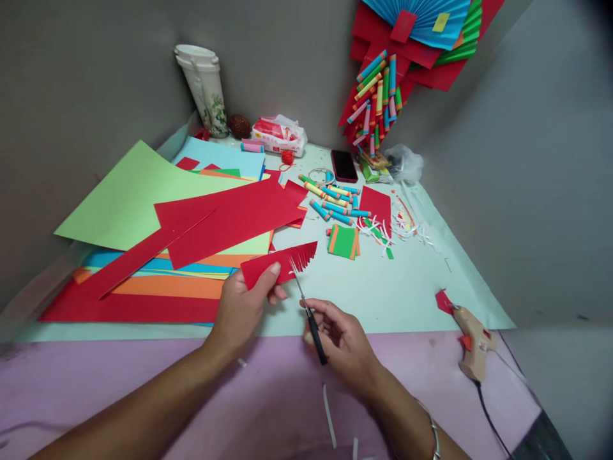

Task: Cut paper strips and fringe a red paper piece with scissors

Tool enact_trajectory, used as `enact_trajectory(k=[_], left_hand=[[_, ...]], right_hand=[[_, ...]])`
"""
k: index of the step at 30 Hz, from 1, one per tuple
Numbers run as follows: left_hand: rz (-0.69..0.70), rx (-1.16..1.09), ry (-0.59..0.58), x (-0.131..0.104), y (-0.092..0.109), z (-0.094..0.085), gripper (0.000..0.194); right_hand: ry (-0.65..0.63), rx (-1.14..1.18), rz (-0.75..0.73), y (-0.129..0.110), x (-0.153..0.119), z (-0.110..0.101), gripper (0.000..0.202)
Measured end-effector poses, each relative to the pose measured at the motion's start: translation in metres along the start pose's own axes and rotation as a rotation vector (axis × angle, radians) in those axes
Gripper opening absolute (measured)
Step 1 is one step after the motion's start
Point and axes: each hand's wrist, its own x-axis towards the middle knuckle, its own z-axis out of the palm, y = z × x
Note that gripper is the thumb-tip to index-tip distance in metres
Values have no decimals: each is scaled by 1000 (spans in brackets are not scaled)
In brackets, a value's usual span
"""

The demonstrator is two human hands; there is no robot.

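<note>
Pinched between thumb and fingers of my left hand (248,299) is a piece of red paper (261,266), held up above the table's front part. A row of narrow slits runs along its right part, making a fringe. My right hand (341,338) grips a pair of scissors (313,329) with dark handles. The blades point up and away from me, with their tips at the fringed part of the paper. Part of the handles is hidden by my fingers. Left of my left hand lies a stack of coloured sheets, with a large red sheet (230,217) on top.
Several rolled paper tubes (335,203) and green-orange paper squares (343,241) lie mid-table, near white paper shreds (373,229). A glue gun (475,345) rests at right. Behind are a phone (344,166), a tissue pack (280,136), a tall cup (204,89) and a paper fan decoration (416,25).
</note>
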Motion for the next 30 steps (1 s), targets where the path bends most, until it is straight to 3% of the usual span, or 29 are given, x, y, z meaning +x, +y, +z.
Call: enact_trajectory(k=[17,30], left_hand=[[24,48,6,-2,3,0,41],[-31,-71,-33,2,-3,-1,38]], right_hand=[[5,8,17,1,0,0,41],[3,10,-21,1,1,-1,41]])
